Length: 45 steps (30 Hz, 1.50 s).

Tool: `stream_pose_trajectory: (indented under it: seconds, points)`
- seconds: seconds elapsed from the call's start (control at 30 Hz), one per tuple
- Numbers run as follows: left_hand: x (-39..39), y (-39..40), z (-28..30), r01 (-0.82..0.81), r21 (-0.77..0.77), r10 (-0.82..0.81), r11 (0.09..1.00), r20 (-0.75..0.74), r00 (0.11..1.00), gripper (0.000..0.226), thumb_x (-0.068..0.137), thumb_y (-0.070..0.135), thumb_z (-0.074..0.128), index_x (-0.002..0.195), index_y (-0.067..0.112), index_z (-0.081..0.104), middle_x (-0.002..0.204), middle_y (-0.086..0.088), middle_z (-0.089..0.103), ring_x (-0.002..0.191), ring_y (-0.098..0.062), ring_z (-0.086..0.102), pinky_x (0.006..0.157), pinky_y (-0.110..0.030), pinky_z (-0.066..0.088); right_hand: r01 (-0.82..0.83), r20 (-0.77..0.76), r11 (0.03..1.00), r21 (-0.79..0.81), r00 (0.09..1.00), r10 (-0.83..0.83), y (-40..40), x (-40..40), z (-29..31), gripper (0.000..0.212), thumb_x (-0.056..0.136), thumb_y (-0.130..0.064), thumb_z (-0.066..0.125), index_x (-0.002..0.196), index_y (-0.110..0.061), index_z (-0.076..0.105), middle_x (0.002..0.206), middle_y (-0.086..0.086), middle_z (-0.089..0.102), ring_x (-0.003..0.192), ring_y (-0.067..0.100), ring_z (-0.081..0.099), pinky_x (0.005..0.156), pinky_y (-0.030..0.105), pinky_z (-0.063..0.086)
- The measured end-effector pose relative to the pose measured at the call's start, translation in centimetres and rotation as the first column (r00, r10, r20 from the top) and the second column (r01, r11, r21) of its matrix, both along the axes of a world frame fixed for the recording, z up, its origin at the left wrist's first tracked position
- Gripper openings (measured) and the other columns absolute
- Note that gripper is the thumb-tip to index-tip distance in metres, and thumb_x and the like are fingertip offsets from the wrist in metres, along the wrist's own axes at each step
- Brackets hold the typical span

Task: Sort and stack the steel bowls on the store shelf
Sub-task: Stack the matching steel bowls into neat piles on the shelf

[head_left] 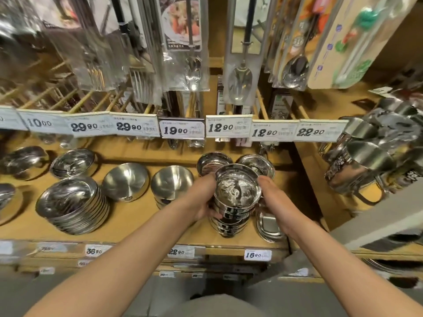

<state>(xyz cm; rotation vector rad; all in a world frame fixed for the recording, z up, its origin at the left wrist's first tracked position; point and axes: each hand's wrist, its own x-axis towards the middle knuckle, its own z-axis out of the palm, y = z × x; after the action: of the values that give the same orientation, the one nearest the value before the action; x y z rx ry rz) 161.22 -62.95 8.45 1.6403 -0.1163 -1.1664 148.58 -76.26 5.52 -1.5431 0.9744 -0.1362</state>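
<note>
1. A tall stack of small steel bowls [233, 202] is held upright at the right end of the wooden shelf [137, 216], its base close to the front edge; whether the base rests on the board or is lifted clear cannot be told.
2. The stack is clasped from both sides: the left hand [203, 200] is curled round its left flank, fingers wrapped low on the side, and the right hand [272, 197] is pressed and curled against its right flank. Each grip is closed on the stack; nothing else is held.
3. The stack lies directly between the two grips, so neither hand is nearer than the other.
4. Its long axis runs vertically, with the open mouth of the top bowl turned upward.
5. Two more small bowl piles [214, 162] stand just behind it, and shallow trays [270, 225] lie just beside it on the right, partly under the right wrist.
6. The coming move is judged to depend on the stack being kept plumb while it is set down between those neighbours.
7. A lean sideways could let the upper bowls slide.
</note>
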Motion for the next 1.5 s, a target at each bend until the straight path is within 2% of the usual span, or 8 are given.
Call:
stream_pose_trajectory:
  seconds: [0.2, 0.33, 0.57, 0.83, 0.97, 1.2, 1.33, 1.5]
  points:
    - [-0.3, -0.3, -1.0, -0.042, 0.014, 0.041, 0.999, 0.029, 0.999, 0.032, 0.098, 0.044, 0.041, 0.092, 0.022, 0.063, 0.063, 0.006, 0.075, 0.077, -0.025, 0.068, 0.076, -0.059, 0.058, -0.051, -0.021, 0.999, -0.017, 0.998, 0.051, -0.5, 0.4, -1.6, 0.054, 0.107, -0.048, 0.031, 0.155, -0.025, 0.034, 0.158, -0.002, 0.039, 0.122, 0.017, 0.049, 0.108, 0.044, 0.045]
    - [-0.7, -0.4, -1.4, -0.059, 0.035, 0.058, 0.998, 0.035, 0.998, 0.029, 0.098, 0.040, 0.040, 0.095, 0.022, 0.062, 0.085, -0.004, 0.074, 0.082, -0.026, 0.065, 0.082, -0.064, 0.055, -0.043, -0.017, 0.999, -0.007, 0.999, 0.043, -0.6, 0.4, -2.5, 0.057, 0.106, -0.049, 0.033, 0.157, -0.024, 0.032, 0.162, -0.003, 0.036, 0.124, 0.014, 0.045, 0.101, 0.037, 0.046]
    - [-1.3, -0.8, -1.5, -0.079, 0.090, 0.075, 0.993, 0.047, 0.996, 0.039, 0.102, 0.036, 0.035, 0.122, 0.015, 0.061, 0.117, -0.012, 0.070, 0.107, -0.034, 0.064, 0.089, -0.056, 0.055, -0.007, -0.050, 0.999, 0.044, 0.999, 0.009, -0.3, 0.7, -2.5, 0.052, 0.106, -0.049, 0.034, 0.149, -0.022, 0.046, 0.151, 0.002, 0.050, 0.129, 0.024, 0.053, 0.109, 0.049, 0.046]
    - [-1.5, -0.5, -1.7, -0.047, 0.117, 0.027, 0.992, 0.165, 0.986, 0.032, 0.095, 0.036, 0.039, 0.099, 0.016, 0.065, 0.086, -0.009, 0.070, 0.071, -0.027, 0.063, 0.065, -0.041, 0.058, -0.027, -0.019, 0.998, 0.057, 0.999, 0.028, 0.0, 0.3, -1.6, 0.045, 0.108, -0.040, 0.033, 0.147, -0.022, 0.046, 0.143, -0.001, 0.049, 0.115, 0.018, 0.051, 0.099, 0.037, 0.049]
    - [-1.6, -0.2, -1.9, -0.040, 0.111, 0.016, 0.993, 0.211, 0.977, 0.030, 0.094, 0.036, 0.042, 0.093, 0.019, 0.066, 0.085, -0.005, 0.070, 0.069, -0.023, 0.066, 0.070, -0.048, 0.061, -0.006, 0.004, 0.996, 0.090, 1.000, 0.006, -0.1, 0.4, -1.7, 0.021, 0.107, -0.038, 0.035, 0.109, -0.032, 0.055, 0.107, -0.014, 0.052, 0.095, 0.005, 0.051, 0.089, 0.032, 0.051]
    - [-1.6, 0.1, -1.6, -0.137, 0.123, 0.097, 0.983, 0.287, 0.953, 0.020, 0.091, 0.017, 0.045, 0.083, 0.016, 0.063, 0.068, -0.001, 0.065, 0.065, -0.019, 0.060, 0.050, -0.028, 0.053, -0.039, 0.015, 0.998, 0.048, 0.999, 0.038, -0.3, 0.2, -1.5, 0.038, 0.106, -0.036, 0.038, 0.140, -0.025, 0.053, 0.124, -0.009, 0.052, 0.102, 0.008, 0.052, 0.100, 0.037, 0.052]
    - [-1.4, 0.1, -1.3, -0.199, 0.121, 0.146, 0.973, 0.351, 0.925, 0.020, 0.089, 0.001, 0.044, 0.090, 0.001, 0.064, 0.086, -0.017, 0.067, 0.078, -0.029, 0.062, 0.080, -0.056, 0.060, -0.067, 0.025, 0.995, -0.075, 0.997, 0.069, -0.5, 0.2, -1.3, 0.030, 0.105, -0.030, 0.042, 0.128, -0.024, 0.060, 0.105, -0.011, 0.058, 0.095, 0.005, 0.055, 0.079, 0.026, 0.050]
    - [-1.3, 0.5, -1.5, -0.167, 0.136, 0.106, 0.976, 0.372, 0.922, 0.029, 0.096, 0.007, 0.042, 0.106, -0.005, 0.066, 0.106, -0.027, 0.070, 0.085, -0.032, 0.067, 0.080, -0.058, 0.060, -0.077, 0.025, 0.993, -0.091, 0.997, 0.079, -0.5, 0.1, -1.4, 0.043, 0.104, -0.027, 0.048, 0.146, -0.021, 0.049, 0.092, -0.011, 0.056, 0.091, 0.010, 0.059, 0.079, 0.028, 0.052]
